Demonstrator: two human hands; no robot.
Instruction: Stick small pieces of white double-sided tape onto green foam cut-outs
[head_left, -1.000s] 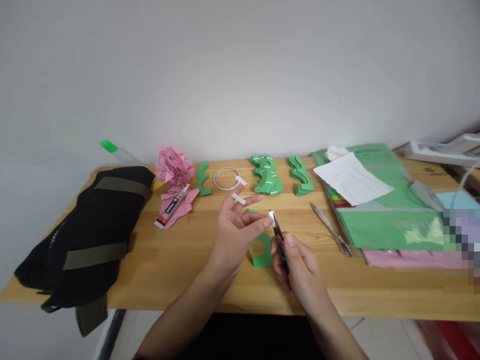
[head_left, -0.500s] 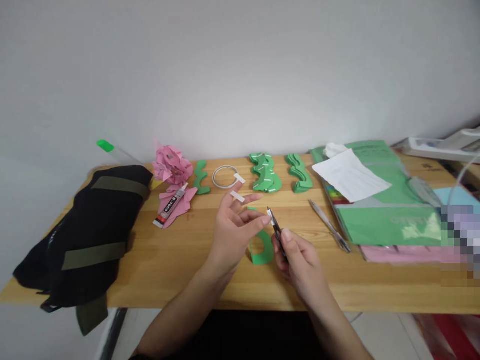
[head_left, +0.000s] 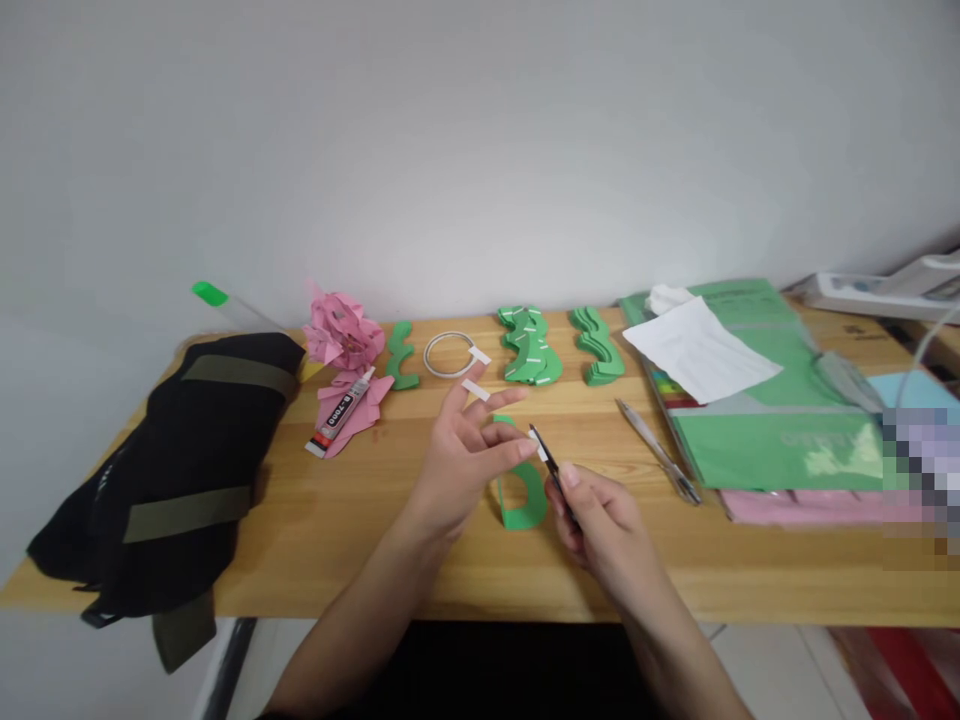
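Note:
My left hand (head_left: 465, 460) is raised over the table, its thumb and a finger pinching a short white tape strip (head_left: 538, 444). More white tape pieces (head_left: 475, 390) cling to its raised fingertips. My right hand (head_left: 600, 510) is closed round a slim black pointed tool (head_left: 553, 468), whose tip meets the strip; I cannot make out its exact kind. Below the hands lies a curved green paper cutout (head_left: 534, 505), partly hidden by the left hand. Just beyond the fingers is a tape roll (head_left: 427, 358). A pile of green cutouts (head_left: 536, 355) bearing white strips lies further back.
Another green stack (head_left: 600, 350) and a single green piece (head_left: 401, 358) lie at the back. Left are crumpled pink paper (head_left: 345, 330), a glue tube (head_left: 339, 412) and a black bag (head_left: 187, 450). Right are a pen (head_left: 652, 442), white paper (head_left: 701, 350) and a green folder (head_left: 780, 445).
The pointed tool and the pinched tape strip have shifted slightly down and left. Both hands keep nearly the same pose, and the things on the table have not moved.

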